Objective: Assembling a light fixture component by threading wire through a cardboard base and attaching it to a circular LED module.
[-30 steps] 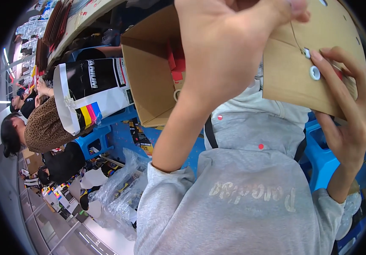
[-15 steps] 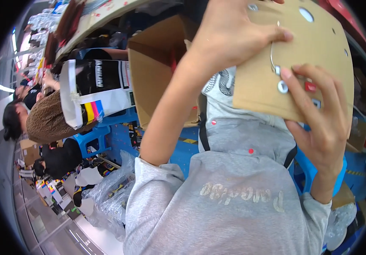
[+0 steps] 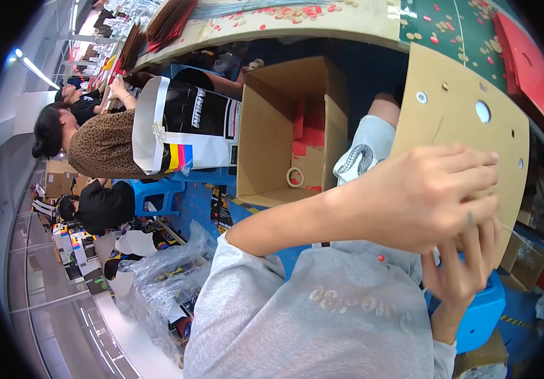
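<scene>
A tan cardboard sheet [image 3: 433,88] with several punched holes stands tilted in front of me at the right. A thin curved line marks its face near the left side. My left hand [image 3: 420,196] reaches across the sheet's lower part, its fingers bent and close together; what they pinch, if anything, is hidden. Just below, my right hand [image 3: 461,265] is at the sheet's lower edge, with fingers up and thumb apart, partly covered by the left hand. The fingers of both hands meet or overlap over the sheet.
An open cardboard box [image 3: 265,145] holds red pieces and a tape roll [image 3: 295,177]. Beyond is a table [image 3: 373,28] strewn with small red and tan discs. Red sheets [image 3: 531,76] lie at the far right. A blue stool [image 3: 474,316] is beside me; a co-worker [image 3: 104,142] sits left.
My left hand has come down from the sheet's upper part to its lower part, over my right hand. The sheet sits lower in view, and more of the box and table shows.
</scene>
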The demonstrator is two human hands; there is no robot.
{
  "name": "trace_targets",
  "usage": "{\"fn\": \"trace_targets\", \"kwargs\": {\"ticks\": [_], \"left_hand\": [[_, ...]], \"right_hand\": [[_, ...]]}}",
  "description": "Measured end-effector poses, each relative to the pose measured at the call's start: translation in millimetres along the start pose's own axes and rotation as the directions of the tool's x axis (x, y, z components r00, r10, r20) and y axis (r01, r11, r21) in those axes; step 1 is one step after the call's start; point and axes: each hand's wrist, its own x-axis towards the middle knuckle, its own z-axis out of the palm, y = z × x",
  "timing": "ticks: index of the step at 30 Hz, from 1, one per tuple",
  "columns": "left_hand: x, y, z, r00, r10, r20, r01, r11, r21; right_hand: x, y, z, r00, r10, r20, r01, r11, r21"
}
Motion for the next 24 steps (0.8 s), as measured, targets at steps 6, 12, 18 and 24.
{"fn": "trace_targets", "kwargs": {"ticks": [6,12,18,24], "left_hand": [[-6,3,-11,0.889,-0.078,0.451,0.135,0.986,-0.095],[-4,17,-10,0.857,-0.157,0.491,0.181,0.983,-0.002],[12,6,-23,0.830,-0.220,0.513,0.199,0.975,0.096],[23,-3,-26,0.736,-0.315,0.600,0.203,0.947,0.249]], "right_hand": [[-147,4,-9,0.793,0.568,-0.220,-0.442,0.786,0.433],[-218,88,-37,0.542,0.826,-0.154,-0.124,0.260,0.958],[-72,81,-31,0.071,0.996,-0.059,-0.302,0.077,0.950],[-27,125,-49,0.288,0.906,-0.311,-0.045,0.338,0.940]]}}
